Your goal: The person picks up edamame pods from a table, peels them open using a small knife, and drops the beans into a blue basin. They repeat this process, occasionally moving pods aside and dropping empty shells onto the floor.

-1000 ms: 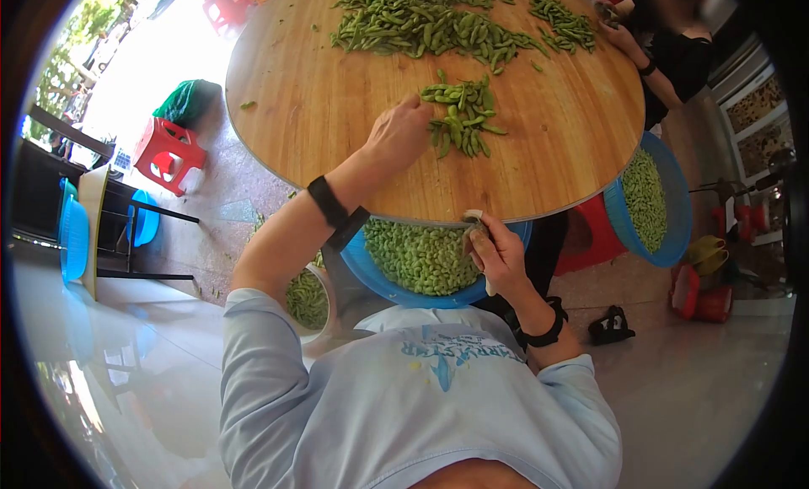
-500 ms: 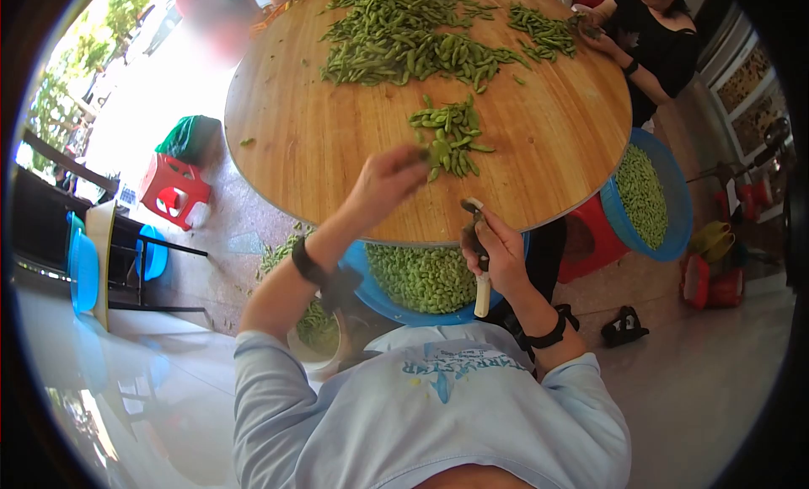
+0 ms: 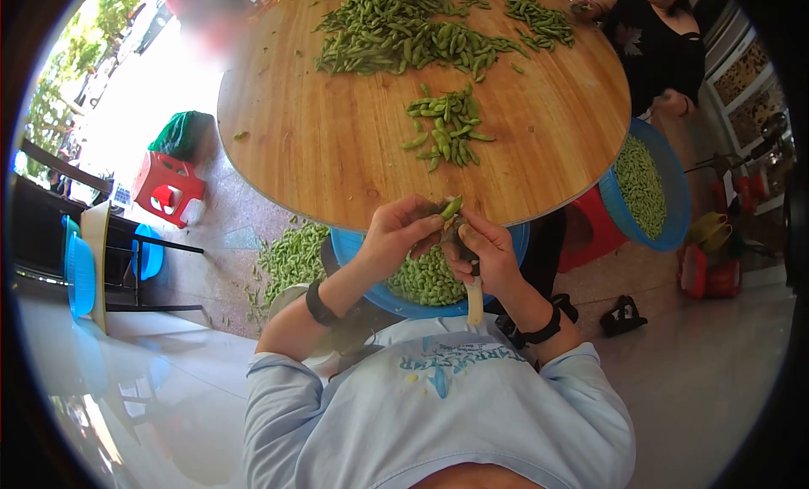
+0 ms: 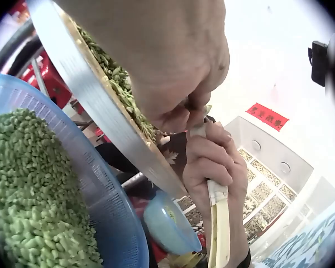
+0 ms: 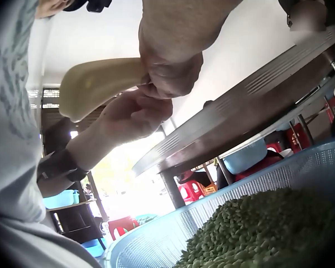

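Note:
Just past the round table's near edge, both hands meet over a blue basket (image 4: 120, 218) of shelled green beans (image 3: 425, 282). The left hand (image 3: 403, 232) pinches a green soybean pod (image 3: 452, 207) between thumb and fingers. Beside it, the right hand (image 3: 493, 257) grips a tool with a cream handle (image 4: 219, 234), partly wrapped in white; its working end is hidden by the fingers. The handle's butt points back towards the person's shirt. A small pile of pods (image 3: 455, 126) lies on the table ahead of the hands.
A large heap of pods (image 3: 396, 34) covers the far side of the wooden table (image 3: 312, 143). Another person (image 3: 657, 51) sits at the right, near a second blue basket (image 3: 681, 173) of beans. Husks (image 3: 291, 257) litter the floor at left, near a red stool (image 3: 168, 190).
The left hand has drawn back from the small pod pile to the right hand, bringing a pod with it. The right hand has stayed near the table edge with its tool.

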`<act>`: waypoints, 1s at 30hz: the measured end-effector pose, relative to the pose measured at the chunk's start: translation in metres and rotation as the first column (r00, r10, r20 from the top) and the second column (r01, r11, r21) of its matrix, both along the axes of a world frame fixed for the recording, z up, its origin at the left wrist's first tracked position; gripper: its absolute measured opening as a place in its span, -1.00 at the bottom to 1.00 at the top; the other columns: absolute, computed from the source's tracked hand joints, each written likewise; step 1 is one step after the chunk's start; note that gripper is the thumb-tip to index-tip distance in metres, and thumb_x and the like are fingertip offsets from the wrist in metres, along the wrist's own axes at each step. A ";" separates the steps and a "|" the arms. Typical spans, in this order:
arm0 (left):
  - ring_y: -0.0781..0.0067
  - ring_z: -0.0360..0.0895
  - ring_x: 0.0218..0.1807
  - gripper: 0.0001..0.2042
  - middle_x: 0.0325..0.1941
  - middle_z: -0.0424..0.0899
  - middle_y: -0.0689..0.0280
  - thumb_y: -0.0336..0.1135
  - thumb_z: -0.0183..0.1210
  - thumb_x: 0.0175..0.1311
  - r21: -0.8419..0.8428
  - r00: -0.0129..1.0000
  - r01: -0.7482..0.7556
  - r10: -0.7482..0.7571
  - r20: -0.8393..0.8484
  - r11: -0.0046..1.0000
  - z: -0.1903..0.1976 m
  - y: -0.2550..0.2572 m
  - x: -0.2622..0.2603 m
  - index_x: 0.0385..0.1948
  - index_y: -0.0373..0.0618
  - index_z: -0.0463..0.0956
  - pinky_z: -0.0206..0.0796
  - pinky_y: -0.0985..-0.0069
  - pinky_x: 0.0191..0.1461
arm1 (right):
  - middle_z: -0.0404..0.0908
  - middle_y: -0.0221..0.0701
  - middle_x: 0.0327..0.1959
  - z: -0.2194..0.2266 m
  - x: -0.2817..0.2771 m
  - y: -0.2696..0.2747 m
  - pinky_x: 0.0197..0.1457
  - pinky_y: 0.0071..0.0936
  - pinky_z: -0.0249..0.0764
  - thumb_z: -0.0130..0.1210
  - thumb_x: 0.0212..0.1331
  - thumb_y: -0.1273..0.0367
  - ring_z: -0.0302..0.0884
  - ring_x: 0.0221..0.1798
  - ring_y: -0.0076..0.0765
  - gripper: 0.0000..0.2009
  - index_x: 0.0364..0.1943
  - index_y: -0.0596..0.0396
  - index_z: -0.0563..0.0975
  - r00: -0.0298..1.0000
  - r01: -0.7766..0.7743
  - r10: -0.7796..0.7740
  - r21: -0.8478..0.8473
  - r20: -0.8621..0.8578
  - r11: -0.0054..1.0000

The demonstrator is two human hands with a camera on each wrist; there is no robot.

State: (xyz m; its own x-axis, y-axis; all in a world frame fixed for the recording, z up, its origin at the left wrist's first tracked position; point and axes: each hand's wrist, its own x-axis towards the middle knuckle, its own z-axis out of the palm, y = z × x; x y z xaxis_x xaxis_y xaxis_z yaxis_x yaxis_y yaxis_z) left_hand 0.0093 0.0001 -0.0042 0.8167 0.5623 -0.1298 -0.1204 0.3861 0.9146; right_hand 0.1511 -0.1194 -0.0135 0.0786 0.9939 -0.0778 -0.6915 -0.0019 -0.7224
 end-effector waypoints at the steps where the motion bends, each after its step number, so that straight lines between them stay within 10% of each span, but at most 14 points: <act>1: 0.67 0.39 -0.57 -0.90 -0.46 0.53 0.34 -0.46 0.07 0.30 0.000 1.000 -0.002 0.002 0.000 1.000 -0.002 0.000 0.000 -0.26 -0.30 0.45 0.09 0.71 -0.61 | 0.42 -0.37 -0.41 0.000 0.000 0.000 -0.65 -0.71 0.22 -0.19 0.39 0.38 0.25 -0.61 -0.63 -0.62 0.25 0.13 0.25 1.000 -0.001 0.001 0.005 0.003 1.000; 7: 0.64 0.39 -0.56 -0.94 -0.47 0.51 0.35 -0.46 0.08 0.30 0.068 0.998 -0.012 0.008 0.061 0.998 -0.009 0.001 0.002 -0.28 -0.24 0.45 0.10 0.68 -0.63 | 0.42 -0.39 -0.49 0.002 -0.002 0.000 -0.67 -0.71 0.21 -0.15 0.37 0.38 0.23 -0.64 -0.64 -0.68 0.15 0.13 0.37 0.995 0.066 -0.064 -0.019 0.076 0.998; 9: 0.62 0.30 -0.66 -0.93 -0.46 0.52 0.33 -0.42 0.08 0.31 -0.386 0.987 0.116 -0.061 0.151 0.915 -0.009 0.002 0.000 -0.30 -0.20 0.44 0.04 0.69 -0.68 | 0.41 -0.39 -0.51 0.003 0.003 -0.002 -0.67 -0.72 0.20 -0.14 0.37 0.38 0.22 -0.65 -0.64 -0.69 0.14 0.13 0.38 1.000 -0.004 0.003 -0.026 -0.014 1.000; 16: 0.56 0.27 -0.73 -0.90 -0.50 0.52 0.34 -0.36 0.10 0.30 -0.602 0.960 0.252 -0.119 0.253 0.757 -0.019 -0.006 -0.004 -0.26 -0.16 0.47 0.07 0.65 -0.74 | 0.38 -0.40 -0.53 -0.007 0.013 -0.010 -0.70 -0.72 0.16 -0.11 0.36 0.35 0.18 -0.66 -0.63 -0.72 0.07 0.11 0.42 0.912 -0.213 0.204 0.014 -0.356 0.977; 19: 0.52 0.39 -0.65 -0.89 -0.48 0.55 0.34 -0.36 0.11 0.30 -0.295 0.981 0.191 -0.188 0.039 0.936 -0.005 -0.001 -0.001 -0.26 -0.18 0.48 0.19 0.56 -0.69 | 0.38 -0.38 -0.51 -0.004 0.010 -0.008 -0.71 -0.72 0.15 -0.11 0.36 0.33 0.19 -0.65 -0.63 -0.75 0.03 0.11 0.43 0.941 -0.121 0.089 -0.077 -0.326 0.990; 20: 0.46 0.45 -0.61 -0.89 -0.48 0.55 0.31 -0.38 0.14 0.26 0.267 0.998 0.064 -0.057 -0.031 0.962 -0.001 -0.004 0.002 -0.28 -0.20 0.48 0.26 0.51 -0.64 | 0.38 -0.38 -0.51 -0.005 0.009 -0.007 -0.71 -0.72 0.15 -0.11 0.36 0.33 0.19 -0.65 -0.63 -0.75 0.03 0.11 0.43 0.941 -0.118 0.085 -0.080 -0.328 0.990; 21: 0.39 0.50 -0.57 -0.88 -0.48 0.55 0.29 -0.40 0.17 0.22 0.744 0.995 -0.049 0.094 -0.019 0.666 0.002 -0.008 0.003 -0.30 -0.22 0.47 0.32 0.46 -0.58 | 0.38 -0.38 -0.51 -0.005 0.009 -0.006 -0.71 -0.73 0.16 -0.10 0.36 0.32 0.19 -0.65 -0.63 -0.76 0.00 0.10 0.44 0.941 -0.120 0.092 -0.067 -0.325 0.991; 22: 0.39 0.50 -0.57 -0.88 -0.48 0.55 0.29 -0.40 0.17 0.22 0.740 0.995 -0.049 0.097 -0.022 0.671 0.007 -0.010 0.000 -0.30 -0.22 0.47 0.32 0.46 -0.58 | 0.38 -0.38 -0.50 -0.006 0.008 -0.006 -0.71 -0.73 0.16 -0.10 0.36 0.32 0.19 -0.65 -0.64 -0.78 -0.02 0.09 0.45 0.941 -0.124 0.100 -0.053 -0.323 0.991; 24: 0.25 0.54 -0.50 -0.84 -0.51 0.52 0.20 -0.47 0.22 0.11 0.995 0.981 0.041 0.183 -0.057 0.088 0.019 -0.006 -0.004 -0.31 -0.24 0.47 0.36 0.38 -0.49 | 0.38 -0.38 -0.50 -0.005 0.006 -0.005 -0.71 -0.73 0.17 -0.10 0.36 0.32 0.20 -0.65 -0.64 -0.79 -0.05 0.09 0.45 0.938 -0.124 0.090 -0.082 -0.335 0.989; 27: 0.14 0.53 -0.49 -0.82 -0.54 0.46 0.15 -0.51 0.24 0.03 0.986 0.957 0.137 0.268 -0.107 -0.096 0.017 -0.014 -0.008 -0.32 -0.22 0.47 0.34 0.36 -0.50 | 0.39 -0.37 -0.49 -0.006 0.005 -0.004 -0.71 -0.73 0.18 -0.10 0.36 0.32 0.20 -0.64 -0.64 -0.81 -0.08 0.07 0.45 0.926 -0.133 0.084 -0.108 -0.368 0.985; 30: 0.23 0.51 -0.54 -0.87 -0.56 0.47 0.15 -0.52 0.20 0.10 0.975 0.980 -0.087 0.192 0.048 0.203 0.016 -0.011 -0.004 -0.31 -0.23 0.50 0.30 0.40 -0.53 | 0.39 -0.37 -0.48 -0.006 0.001 -0.004 -0.71 -0.73 0.18 -0.09 0.36 0.32 0.21 -0.64 -0.63 -0.82 -0.09 0.06 0.46 0.910 -0.119 0.074 -0.087 -0.409 0.989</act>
State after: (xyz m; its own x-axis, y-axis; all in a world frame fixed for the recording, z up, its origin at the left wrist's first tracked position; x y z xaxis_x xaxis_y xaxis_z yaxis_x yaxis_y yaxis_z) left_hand 0.0058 -0.0107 0.0114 0.7285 0.3958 0.5591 0.0107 -0.8227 0.5684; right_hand 0.1517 -0.1238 -0.0198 -0.0780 0.9789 -0.1888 -0.9162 -0.1450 -0.3735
